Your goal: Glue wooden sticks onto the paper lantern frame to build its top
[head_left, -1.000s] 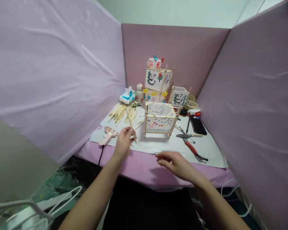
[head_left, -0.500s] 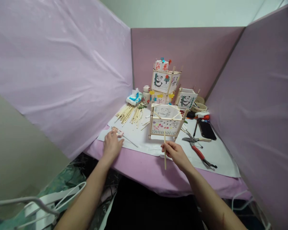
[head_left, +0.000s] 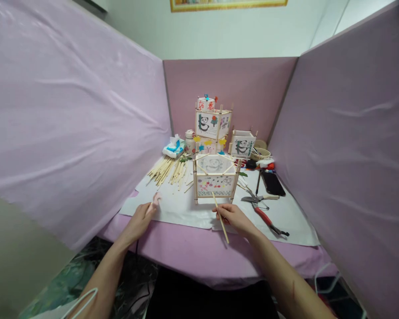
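My left hand (head_left: 142, 220) is closed around a small pale-pink glue gun (head_left: 155, 201), blurred and partly covered by the fingers, at the front left of the white paper. A thin bamboo stick (head_left: 223, 227) slants between the thumb and fingers of my right hand (head_left: 232, 217). Its upper tip overlaps the lower front of a stick-framed paper lantern (head_left: 217, 184); whether they touch I cannot tell. This lantern has a dotted floral front panel and a faint panda panel behind.
Bamboo sticks (head_left: 161, 172) lie in a pile at left by a tissue pack (head_left: 174, 147) and a white bottle (head_left: 189, 141). Behind stands a tiered panda lantern (head_left: 208, 125), with a smaller lantern (head_left: 243, 145) beside it. Red-handled pliers (head_left: 264, 217) and a phone (head_left: 273, 184) lie at right.
My left hand has gripped the glue gun and lifted it, turning it upward. The bamboo stick in my right hand has tilted from upright to slanted. The camera view has shifted.
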`<move>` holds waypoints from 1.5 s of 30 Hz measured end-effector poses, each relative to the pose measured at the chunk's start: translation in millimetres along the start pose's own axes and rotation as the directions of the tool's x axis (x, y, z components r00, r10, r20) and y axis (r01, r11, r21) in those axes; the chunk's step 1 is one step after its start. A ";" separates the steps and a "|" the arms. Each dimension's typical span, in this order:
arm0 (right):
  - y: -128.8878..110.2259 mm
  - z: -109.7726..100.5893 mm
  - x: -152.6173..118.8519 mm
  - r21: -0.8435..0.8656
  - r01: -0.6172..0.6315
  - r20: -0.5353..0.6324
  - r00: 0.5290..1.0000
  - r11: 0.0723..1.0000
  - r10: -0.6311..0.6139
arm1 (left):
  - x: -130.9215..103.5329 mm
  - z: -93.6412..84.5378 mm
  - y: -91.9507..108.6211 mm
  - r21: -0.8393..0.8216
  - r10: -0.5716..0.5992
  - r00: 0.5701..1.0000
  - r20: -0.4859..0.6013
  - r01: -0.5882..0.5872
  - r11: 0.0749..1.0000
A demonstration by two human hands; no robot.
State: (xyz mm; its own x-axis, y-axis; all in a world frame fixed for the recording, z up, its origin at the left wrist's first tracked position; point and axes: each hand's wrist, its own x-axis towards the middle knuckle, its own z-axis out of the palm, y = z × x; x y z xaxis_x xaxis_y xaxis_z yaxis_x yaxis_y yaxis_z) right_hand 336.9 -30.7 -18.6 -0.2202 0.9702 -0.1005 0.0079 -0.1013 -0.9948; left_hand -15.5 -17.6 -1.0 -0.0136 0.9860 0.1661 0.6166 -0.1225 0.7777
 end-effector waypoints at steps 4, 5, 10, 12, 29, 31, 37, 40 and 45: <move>0.6 -9.8 4.4 0.010 0.035 0.039 0.999 0.999 -0.036 | -29.7 22.7 36.2 -0.435 -0.093 0.985 0.147 0.149 0.888; 0.4 -12.2 5.7 0.023 0.030 0.067 0.997 0.999 -0.031 | -34.6 30.8 43.7 -0.503 -0.108 0.974 0.198 0.195 0.842; 4.1 -22.1 10.8 0.120 -0.085 0.183 0.981 0.989 0.062 | -38.2 73.4 62.1 -0.741 -0.039 0.932 0.361 0.312 0.594; 8.0 -24.7 10.7 0.160 -0.120 0.194 0.977 0.980 0.088 | -36.2 87.5 62.2 -0.783 -0.011 0.935 0.353 0.302 0.544; 19.9 -27.0 9.7 0.113 -0.189 0.270 0.951 0.975 0.153 | -39.3 114.2 51.2 -0.806 -0.022 0.931 0.364 0.327 0.493; 22.8 -27.7 11.3 0.114 -0.181 0.278 0.950 0.977 0.143 | -38.7 115.1 49.4 -0.805 -0.022 0.932 0.362 0.324 0.497; 22.6 -27.8 12.2 0.110 -0.184 0.285 0.947 0.977 0.147 | -36.8 116.2 47.3 -0.789 -0.030 0.924 0.382 0.343 0.510; 21.9 -27.6 11.6 0.125 -0.184 0.292 0.946 0.975 0.141 | -36.7 116.1 49.7 -0.781 -0.045 0.923 0.383 0.350 0.517; 23.4 -28.4 11.9 0.128 -0.163 0.299 0.947 0.978 0.119 | -37.0 116.8 52.7 -0.770 -0.070 0.920 0.385 0.362 0.526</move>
State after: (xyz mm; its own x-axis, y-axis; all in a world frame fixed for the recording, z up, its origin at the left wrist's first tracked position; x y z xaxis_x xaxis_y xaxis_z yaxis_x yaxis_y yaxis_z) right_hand 362.2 -15.3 -43.5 -0.4995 0.8407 -0.2089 -0.0812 -0.2856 -0.9549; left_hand 109.5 -47.3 -37.0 0.2477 0.9594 -0.1349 -0.2862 0.2055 0.9359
